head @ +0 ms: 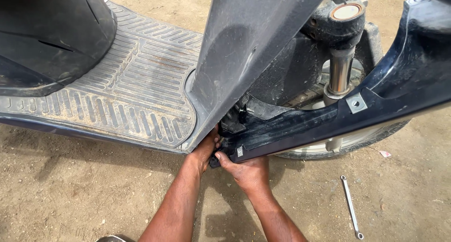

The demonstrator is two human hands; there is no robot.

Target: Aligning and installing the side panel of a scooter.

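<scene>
Both hands meet under the scooter's front corner. We note our left hand [205,150] pressed beneath the ribbed, dusty floorboard [136,89], its fingers hidden, grip unclear. Our right hand [246,171] clamps the lower end of the glossy dark-blue side panel [329,120]. Nearby, a slim metal spanner [351,206] lies on packed dirt [70,190]; a chrome fork tube [339,73] shows behind.

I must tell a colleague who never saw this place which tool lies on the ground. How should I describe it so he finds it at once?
Start at the scooter's front wheel on the right, under the dark blue body panel. On the sandy ground just right of and below that wheel lies a spanner. It is thin, long and silver with a ring at each end, the only metal tool there, well apart from both hands.
</scene>
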